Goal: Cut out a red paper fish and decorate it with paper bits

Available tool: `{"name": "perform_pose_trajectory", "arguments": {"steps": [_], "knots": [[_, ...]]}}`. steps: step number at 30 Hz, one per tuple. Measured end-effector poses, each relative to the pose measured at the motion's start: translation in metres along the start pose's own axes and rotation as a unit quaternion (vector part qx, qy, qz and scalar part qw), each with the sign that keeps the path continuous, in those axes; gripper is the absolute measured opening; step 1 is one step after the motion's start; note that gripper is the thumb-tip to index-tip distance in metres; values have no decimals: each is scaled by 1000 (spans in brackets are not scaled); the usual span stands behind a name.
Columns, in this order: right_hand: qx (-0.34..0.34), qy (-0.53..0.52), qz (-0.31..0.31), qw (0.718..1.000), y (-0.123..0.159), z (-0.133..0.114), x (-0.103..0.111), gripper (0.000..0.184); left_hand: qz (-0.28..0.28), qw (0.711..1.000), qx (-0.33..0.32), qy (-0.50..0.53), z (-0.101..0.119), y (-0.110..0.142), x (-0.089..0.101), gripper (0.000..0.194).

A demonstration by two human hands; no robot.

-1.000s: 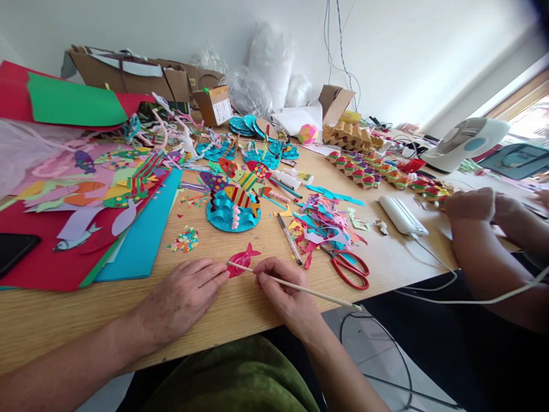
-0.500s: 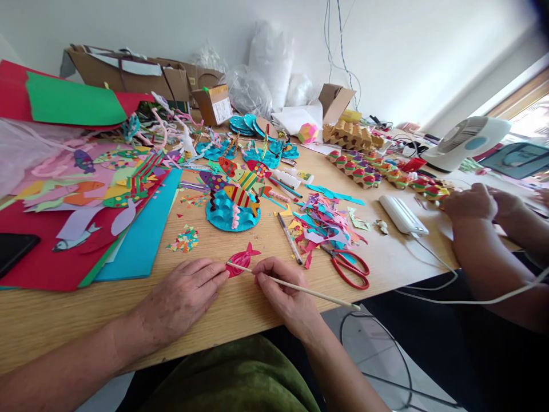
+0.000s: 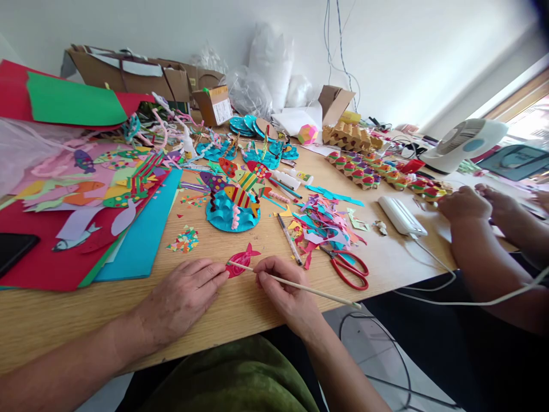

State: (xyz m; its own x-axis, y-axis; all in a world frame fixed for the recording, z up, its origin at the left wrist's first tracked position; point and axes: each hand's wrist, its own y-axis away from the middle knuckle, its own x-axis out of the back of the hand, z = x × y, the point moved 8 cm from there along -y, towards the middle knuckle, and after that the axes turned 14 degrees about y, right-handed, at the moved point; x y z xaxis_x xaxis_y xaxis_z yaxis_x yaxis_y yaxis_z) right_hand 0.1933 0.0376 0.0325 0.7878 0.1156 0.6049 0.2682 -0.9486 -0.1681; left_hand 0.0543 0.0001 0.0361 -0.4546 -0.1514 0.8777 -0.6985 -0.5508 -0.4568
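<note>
A red paper fish [image 3: 242, 262] lies on the table in front of me, with wet-looking streaks on its body. My left hand [image 3: 189, 294] rests flat on the wood, its fingertips touching the fish's left end. Pinched between the thumb and fingers of my right hand [image 3: 285, 292] is a thin wooden stick [image 3: 319, 292]. The stick's far tip touches the fish near its head, while its other end sticks out past the table edge. Just beyond the fish are a small pile of coloured paper bits [image 3: 184, 239] and a pen [image 3: 290, 239].
Red-handled scissors [image 3: 349, 269] lie right of my hands, beside paper scraps [image 3: 321, 220]. Behind stands a blue base [image 3: 223, 220] with decorated paper fish. Coloured sheets [image 3: 137, 240] are on the left. At right are a white power bank [image 3: 402, 216], its cable, and another person's hands [image 3: 465, 203].
The stick's tip has shifted very slightly over the fish with my right hand. My left hand stays put. The other person's hands at the right have moved a little.
</note>
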Motion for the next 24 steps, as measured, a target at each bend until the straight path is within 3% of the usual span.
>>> {"name": "perform_pose_trajectory", "arguments": {"steps": [24], "knots": [[-2, -9, 3, 1000, 1, 0, 0, 15, -11, 1000, 4, -5, -2, 2, -4, 34]]}}
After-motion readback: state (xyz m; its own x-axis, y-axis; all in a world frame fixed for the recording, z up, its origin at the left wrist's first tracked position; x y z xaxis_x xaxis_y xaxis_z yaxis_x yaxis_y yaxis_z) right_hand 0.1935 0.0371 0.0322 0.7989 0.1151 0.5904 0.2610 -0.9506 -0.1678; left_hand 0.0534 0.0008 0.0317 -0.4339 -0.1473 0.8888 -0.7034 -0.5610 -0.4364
